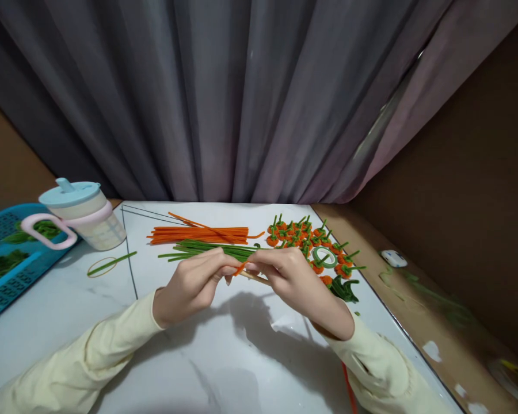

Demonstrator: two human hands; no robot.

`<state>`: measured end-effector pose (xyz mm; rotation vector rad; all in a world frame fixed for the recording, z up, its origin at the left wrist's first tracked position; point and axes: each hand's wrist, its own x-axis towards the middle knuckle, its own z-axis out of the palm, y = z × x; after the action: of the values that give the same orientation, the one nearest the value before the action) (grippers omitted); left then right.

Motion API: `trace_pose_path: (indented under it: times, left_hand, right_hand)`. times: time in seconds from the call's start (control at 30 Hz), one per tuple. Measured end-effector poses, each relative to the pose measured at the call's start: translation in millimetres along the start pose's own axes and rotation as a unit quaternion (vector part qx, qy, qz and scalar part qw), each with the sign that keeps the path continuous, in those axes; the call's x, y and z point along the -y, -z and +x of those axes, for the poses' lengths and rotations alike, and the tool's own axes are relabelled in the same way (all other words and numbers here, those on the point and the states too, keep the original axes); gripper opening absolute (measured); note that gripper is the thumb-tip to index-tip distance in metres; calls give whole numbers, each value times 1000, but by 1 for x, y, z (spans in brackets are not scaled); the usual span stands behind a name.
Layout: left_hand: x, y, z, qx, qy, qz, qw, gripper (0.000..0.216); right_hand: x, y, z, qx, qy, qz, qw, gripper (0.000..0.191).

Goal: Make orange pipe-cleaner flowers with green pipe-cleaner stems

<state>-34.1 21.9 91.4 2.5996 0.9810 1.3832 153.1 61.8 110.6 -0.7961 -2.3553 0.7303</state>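
Observation:
Over the middle of the white table, my left hand (pixel 194 283) pinches an orange pipe cleaner (pixel 240 268). Close beside it, my right hand (pixel 291 282) is closed at the same spot, fingertips on the pipe cleaner. A thin wooden stick (pixel 255 278) runs below the right fingers; which fingers grip it is partly hidden. Behind the hands lie a bundle of green pipe cleaners (pixel 198 248) and a bundle of orange pipe cleaners (pixel 198 234). Small orange pipe-cleaner pumpkins (pixel 273 240) with green stems cluster beyond my right hand. An orange strand (pixel 349 385) hangs beside my right sleeve.
A lidded cup (pixel 106 230) with a pink handle stands at the left, next to a blue basket (pixel 12 293) holding green pieces. A green tape roll (pixel 323 257) and dark green curled pieces (pixel 344 288) lie at right. A grey curtain (pixel 216 103) hangs behind.

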Motion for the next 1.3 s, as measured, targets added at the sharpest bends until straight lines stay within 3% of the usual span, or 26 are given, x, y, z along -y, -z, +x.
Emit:
trace_pose_path:
  times: [0.07,0.17,0.27,0.53,0.7,0.9,1.07,1.2,1.3]
  left_hand:
    - [-3,1,1,9,44,-14,999,19]
    - [-5,1,1,30,112,-47,992,14]
    - [-5,-1,0,34,130,-89,987,11]
    - [-3,1,-1,40,6,-64,997,30]
    - [-2,4,1,60,-40,-103,992,38]
    - [-3,2,1,13,24,-126,992,41]
    - [-1,-2,-1,-22,-67,-14,997,49]
    - [7,-5,-5,-68,-86,70,991,42]
    - [14,-6,-6,-82,-96,132,983,32]
  right_hand:
    - [-3,1,4,47,-66,144,986,23]
    - [-6,0,7,114,-136,335,925,28]
    - [-9,-2,8,144,-177,425,876,28]
    - [-27,-13,8,255,-192,546,775,24]
    - [-25,-13,7,292,-180,576,742,32]
    - [-19,-24,6,245,-173,609,734,29]
    - [-21,-42,7,183,-131,621,751,31]
    - [-14,-51,4,156,-126,635,746,34]
    - [-6,-49,1,134,-146,595,779,34]
